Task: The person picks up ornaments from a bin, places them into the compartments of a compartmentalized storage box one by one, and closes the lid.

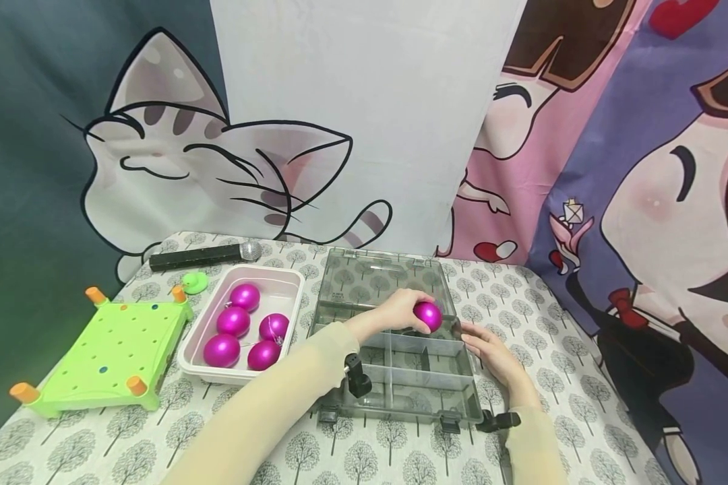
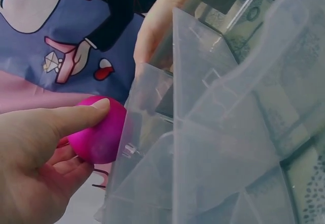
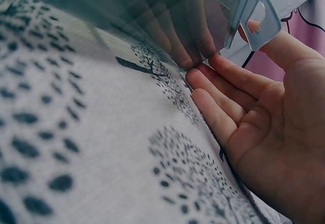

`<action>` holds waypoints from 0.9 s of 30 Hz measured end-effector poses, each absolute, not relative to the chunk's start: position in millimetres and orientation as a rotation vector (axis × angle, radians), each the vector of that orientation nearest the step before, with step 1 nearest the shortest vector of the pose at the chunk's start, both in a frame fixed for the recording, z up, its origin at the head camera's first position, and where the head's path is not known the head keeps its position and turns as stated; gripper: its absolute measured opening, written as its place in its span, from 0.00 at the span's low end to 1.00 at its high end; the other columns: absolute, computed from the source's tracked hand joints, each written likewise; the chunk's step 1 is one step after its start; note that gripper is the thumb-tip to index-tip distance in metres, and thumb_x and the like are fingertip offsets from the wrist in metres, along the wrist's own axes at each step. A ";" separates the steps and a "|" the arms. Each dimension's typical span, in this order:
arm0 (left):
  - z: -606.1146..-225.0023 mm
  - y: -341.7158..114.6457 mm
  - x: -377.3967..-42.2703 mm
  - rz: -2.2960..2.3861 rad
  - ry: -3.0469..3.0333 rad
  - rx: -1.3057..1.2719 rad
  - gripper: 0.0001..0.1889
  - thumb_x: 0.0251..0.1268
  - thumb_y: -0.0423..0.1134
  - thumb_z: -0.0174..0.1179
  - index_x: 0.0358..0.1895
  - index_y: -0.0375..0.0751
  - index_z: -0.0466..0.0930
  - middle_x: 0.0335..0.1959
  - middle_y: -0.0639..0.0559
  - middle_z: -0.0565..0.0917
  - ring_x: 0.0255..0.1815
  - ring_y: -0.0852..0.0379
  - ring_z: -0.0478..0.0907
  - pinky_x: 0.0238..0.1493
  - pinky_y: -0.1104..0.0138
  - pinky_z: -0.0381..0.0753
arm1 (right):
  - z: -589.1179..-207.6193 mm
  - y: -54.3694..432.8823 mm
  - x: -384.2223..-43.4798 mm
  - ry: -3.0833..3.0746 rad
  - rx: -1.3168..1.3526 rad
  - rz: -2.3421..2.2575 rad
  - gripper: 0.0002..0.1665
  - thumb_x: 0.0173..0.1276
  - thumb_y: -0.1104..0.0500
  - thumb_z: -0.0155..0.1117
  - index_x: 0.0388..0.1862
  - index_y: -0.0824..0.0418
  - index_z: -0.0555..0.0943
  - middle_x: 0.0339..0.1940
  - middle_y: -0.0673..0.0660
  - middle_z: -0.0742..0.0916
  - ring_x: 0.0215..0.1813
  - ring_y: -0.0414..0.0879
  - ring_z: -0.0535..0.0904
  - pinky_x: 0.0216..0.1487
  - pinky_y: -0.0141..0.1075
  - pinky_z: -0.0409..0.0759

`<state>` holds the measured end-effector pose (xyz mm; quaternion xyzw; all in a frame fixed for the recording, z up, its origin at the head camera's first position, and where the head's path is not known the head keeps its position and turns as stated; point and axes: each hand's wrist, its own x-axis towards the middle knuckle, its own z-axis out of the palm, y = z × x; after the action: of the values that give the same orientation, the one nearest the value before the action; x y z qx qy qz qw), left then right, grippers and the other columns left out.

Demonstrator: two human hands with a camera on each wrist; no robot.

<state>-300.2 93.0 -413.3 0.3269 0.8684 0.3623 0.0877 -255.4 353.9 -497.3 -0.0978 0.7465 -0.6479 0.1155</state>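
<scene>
Here, hand [image 1: 398,310] gripping ball [image 1: 429,317], lid lettering [image 1: 338,296] illegible

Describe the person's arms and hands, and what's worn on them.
The left sleeve and right sleeve are long, plain and cream-coloured. A small black device sits by each cuff: left device, right device. The left hand and right hand wear no gloves.

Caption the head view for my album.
Left hand holds a magenta ball at a divided case; right hand by its edge.
</scene>
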 end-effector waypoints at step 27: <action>-423.4 96.8 -296.8 1.007 2.593 0.969 0.35 0.47 0.38 0.77 0.62 0.34 0.75 0.59 0.42 0.82 0.61 0.47 0.78 0.63 0.63 0.77 | -498.5 354.3 -255.3 2.194 -0.269 -1.877 0.33 0.75 0.63 0.49 0.70 0.82 0.55 0.69 0.70 0.72 0.56 0.25 0.76 0.59 0.18 0.71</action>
<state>-296.8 96.8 -423.4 0.3273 0.8761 0.3403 0.0979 -255.3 354.3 -498.5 -0.0919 0.7510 -0.6426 0.1208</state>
